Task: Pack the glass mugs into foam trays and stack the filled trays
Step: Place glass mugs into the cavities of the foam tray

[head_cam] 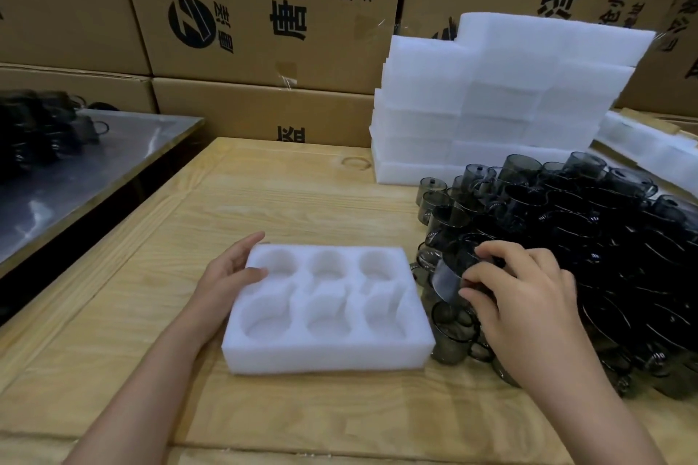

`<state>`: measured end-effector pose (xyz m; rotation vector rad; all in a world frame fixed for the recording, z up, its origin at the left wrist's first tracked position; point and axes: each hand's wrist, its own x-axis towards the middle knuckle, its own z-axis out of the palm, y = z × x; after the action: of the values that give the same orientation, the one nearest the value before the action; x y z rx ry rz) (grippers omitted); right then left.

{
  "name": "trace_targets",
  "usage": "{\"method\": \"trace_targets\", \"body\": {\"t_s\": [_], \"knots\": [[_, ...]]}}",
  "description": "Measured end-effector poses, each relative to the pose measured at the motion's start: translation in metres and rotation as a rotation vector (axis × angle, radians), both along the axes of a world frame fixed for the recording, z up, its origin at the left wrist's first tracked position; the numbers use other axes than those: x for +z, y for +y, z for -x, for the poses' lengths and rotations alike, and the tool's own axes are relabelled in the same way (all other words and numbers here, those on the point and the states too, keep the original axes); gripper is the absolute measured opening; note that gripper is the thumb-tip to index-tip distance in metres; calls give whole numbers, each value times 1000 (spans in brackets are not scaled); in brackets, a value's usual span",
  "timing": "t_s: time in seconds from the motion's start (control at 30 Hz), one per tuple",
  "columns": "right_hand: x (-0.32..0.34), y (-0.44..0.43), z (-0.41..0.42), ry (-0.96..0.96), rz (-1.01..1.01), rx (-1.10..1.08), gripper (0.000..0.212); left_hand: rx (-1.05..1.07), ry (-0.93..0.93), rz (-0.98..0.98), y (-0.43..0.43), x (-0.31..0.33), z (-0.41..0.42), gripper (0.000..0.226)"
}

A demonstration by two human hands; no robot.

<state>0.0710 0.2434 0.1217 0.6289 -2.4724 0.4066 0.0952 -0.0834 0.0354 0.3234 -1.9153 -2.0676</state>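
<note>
A white foam tray with several round pockets, all unfilled, lies on the wooden table in front of me. My left hand rests against the tray's left edge, thumb on its top. To the right spreads a big heap of smoky dark glass mugs. My right hand is at the heap's left edge, fingers closed around one tilted glass mug just right of the tray.
A tall stack of white foam trays stands at the back right, more foam beside it. Cardboard boxes wall off the back. A metal table with more dark mugs sits to the left.
</note>
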Motion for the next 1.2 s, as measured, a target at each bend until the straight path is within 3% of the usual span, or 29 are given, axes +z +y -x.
{"method": "trace_targets", "body": {"t_s": [0.1,0.23,0.33,0.47,0.67,0.87,1.2], "knots": [[7,-10,-1,-77,132,140,14,15,34,64,2,4,-4,48],[17,-29,4,-192,163,228,4,148,121,511,9,27,-8,43],[19,-45,13,-222,84,289,7,-21,200,721,31,57,-1,42],[15,-61,26,-237,-6,337,4,-283,217,847,67,78,21,39],[1,-72,44,-296,16,216,28,-142,194,781,82,61,38,21],[-9,-82,56,-403,-11,182,8,-187,154,688,84,45,35,21],[11,-81,63,-469,-284,222,5,-209,150,603,82,46,31,40]]}}
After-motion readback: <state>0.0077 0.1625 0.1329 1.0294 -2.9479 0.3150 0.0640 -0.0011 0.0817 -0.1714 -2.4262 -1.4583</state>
